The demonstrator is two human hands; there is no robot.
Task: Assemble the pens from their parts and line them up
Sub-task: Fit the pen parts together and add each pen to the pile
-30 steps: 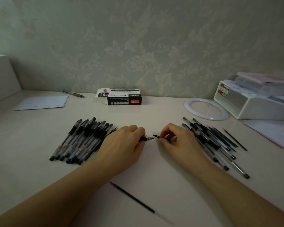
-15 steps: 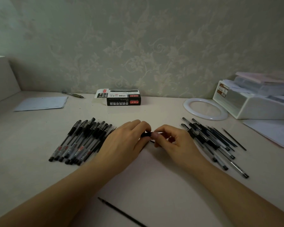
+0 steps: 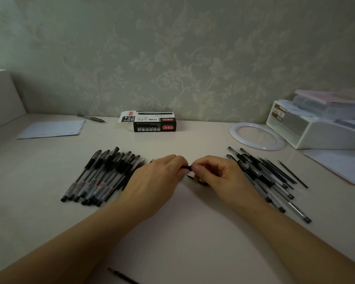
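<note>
My left hand (image 3: pixel 158 181) and my right hand (image 3: pixel 215 175) meet at the table's middle, both pinching one black pen (image 3: pixel 187 167); only a short black piece shows between the fingertips. A small dark part (image 3: pixel 191 177) pokes out under my right fingers. To the left lies a row of several assembled pens (image 3: pixel 103 175) with black caps. On the right lies a looser pile of pen barrels and thin refills (image 3: pixel 264 177). One refill (image 3: pixel 121 275) lies near the table's front edge.
A black-and-white pen box (image 3: pixel 152 123) stands at the back centre. A white ring (image 3: pixel 256 136) and a white organiser with papers (image 3: pixel 320 124) sit back right. A paper sheet (image 3: pixel 51 129) and a lone pen (image 3: pixel 91 118) lie back left.
My hands have come together, closing the gap between the pen and the tip piece that my right hand held. The view has tilted up, so the loose refill sits lower in frame.
</note>
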